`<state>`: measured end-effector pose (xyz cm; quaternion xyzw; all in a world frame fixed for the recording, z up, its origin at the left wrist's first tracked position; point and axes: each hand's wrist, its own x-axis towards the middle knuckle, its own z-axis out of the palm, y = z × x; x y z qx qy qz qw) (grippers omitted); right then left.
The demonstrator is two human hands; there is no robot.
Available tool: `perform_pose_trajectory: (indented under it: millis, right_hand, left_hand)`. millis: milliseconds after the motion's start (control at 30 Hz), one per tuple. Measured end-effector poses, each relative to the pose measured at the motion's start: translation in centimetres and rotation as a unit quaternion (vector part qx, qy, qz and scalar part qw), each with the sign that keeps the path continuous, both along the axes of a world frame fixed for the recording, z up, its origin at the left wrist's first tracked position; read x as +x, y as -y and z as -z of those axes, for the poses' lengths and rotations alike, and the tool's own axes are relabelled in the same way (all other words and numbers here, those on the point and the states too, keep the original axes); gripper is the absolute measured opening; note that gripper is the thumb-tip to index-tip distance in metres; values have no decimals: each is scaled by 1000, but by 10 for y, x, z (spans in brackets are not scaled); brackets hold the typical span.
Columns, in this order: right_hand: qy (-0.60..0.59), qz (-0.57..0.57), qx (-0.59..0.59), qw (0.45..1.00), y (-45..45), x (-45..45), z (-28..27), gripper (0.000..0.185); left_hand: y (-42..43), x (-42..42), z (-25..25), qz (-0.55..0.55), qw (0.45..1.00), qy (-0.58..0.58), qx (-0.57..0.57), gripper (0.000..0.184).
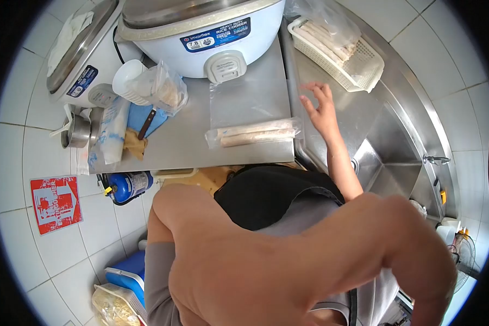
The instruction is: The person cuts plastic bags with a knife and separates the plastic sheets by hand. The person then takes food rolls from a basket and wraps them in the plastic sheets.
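Observation:
My right hand (pixel 321 108) is over the steel sink counter, its fingers apart and nothing in them. It is just below a cream plastic basket (pixel 367 79), which holds several long pale rolls (pixel 326 41) and clear plastic. To the left of that hand, near the table's front edge, a clear plastic bag (pixel 244 106) lies flat with two long pale rolls (pixel 258 133) in its lower end. Very close to the camera, my left hand (pixel 266 250) looms large and blurred across the lower view. How its fingers are set, and whether they hold anything, I cannot make out.
A large white rice cooker (pixel 174 60) stands at the back of the steel table (pixel 201 155), with another cooker (pixel 73 81) to its left. Stacked white cups (pixel 129 81), a brown-handled knife (pixel 146 124) and a metal pot (pixel 77 132) stand at left. The sink (pixel 402 141) is at right.

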<state>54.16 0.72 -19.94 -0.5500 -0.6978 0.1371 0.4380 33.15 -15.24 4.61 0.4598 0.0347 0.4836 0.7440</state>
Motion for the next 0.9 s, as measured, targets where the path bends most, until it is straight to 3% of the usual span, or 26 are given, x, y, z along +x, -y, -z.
perform_pose_trajectory:
  millis: [200, 367, 467, 533, 567, 633, 900]
  right_hand:
    - [39, 42, 17, 998, -69, 54, -6, 26]
    - [130, 82, 53, 987, -164, 123, 35, 23]
    - [231, 120, -43, 965, -186, 137, 43, 27]
    - [258, 109, -111, 954, -191, 138, 38, 29]
    - [269, 106, -144, 946, -194, 139, 35, 30]
    - [254, 109, -131, 952, -202, 146, 42, 31]
    - [279, 70, -154, 945, -215, 156, 46, 33]
  left_hand:
    - [-2, 3, -2, -39, 999, -18, 7, 16]
    - [-8, -6, -7, -99, 994, -52, 4, 16]
    - [-14, -27, -8, -169, 977, -127, -36, 16]
    - [-31, -34, 7, -200, 966, -149, -60, 17]
    - [-49, -31, 28, -172, 984, -53, -7, 15]
    - [-63, -37, 58, -144, 989, 23, 20, 8]
    - [-46, -88, 138, -238, 956, -60, -164, 5]
